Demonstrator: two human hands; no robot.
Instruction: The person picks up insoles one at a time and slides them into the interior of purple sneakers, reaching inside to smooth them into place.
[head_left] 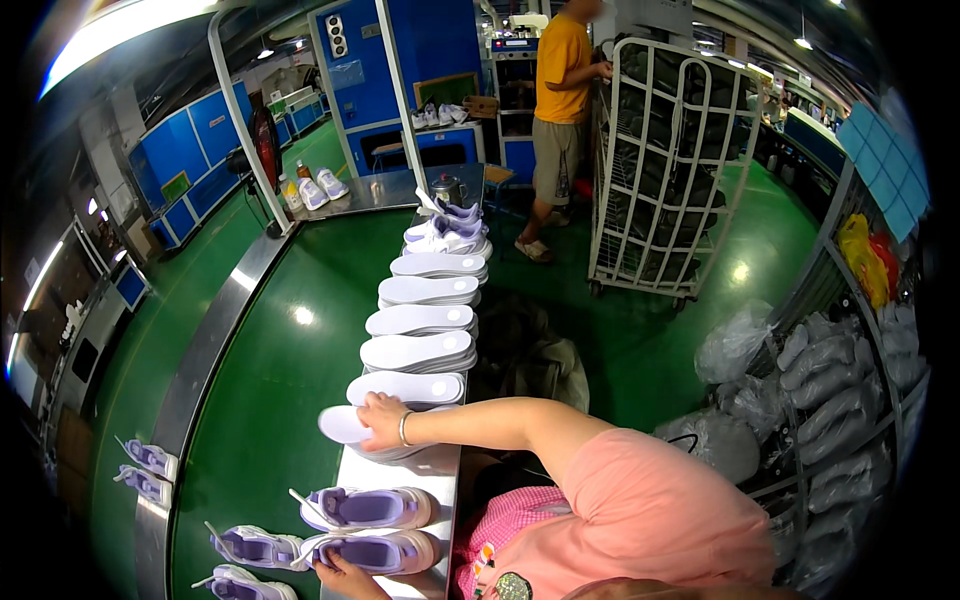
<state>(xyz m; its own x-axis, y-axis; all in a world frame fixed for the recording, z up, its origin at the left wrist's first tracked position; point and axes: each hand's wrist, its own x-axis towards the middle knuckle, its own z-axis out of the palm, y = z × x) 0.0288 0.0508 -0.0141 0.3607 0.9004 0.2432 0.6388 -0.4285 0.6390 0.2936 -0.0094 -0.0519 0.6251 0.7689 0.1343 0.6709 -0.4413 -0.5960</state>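
Observation:
My right hand point(383, 421), with a bracelet at the wrist, grips a white insole point(341, 425) at the top of the nearest stack. That insole sticks out to the left of the ones beneath it. Low in the view, my left hand point(347, 578) holds the side of a white and lilac sneaker point(372, 553) with an open top; part of the hand is cut off by the lower edge. A matching sneaker point(366, 508) lies just beyond it on the narrow metal ledge point(447, 470).
Several insole stacks point(418, 350) run along the ledge toward more sneakers point(446, 232). Other sneakers point(255, 547) lie on the green surface at left, near a curved metal rail point(222, 330). A person in an orange shirt point(565, 60) stands beside a loaded wheeled cage cart point(665, 170).

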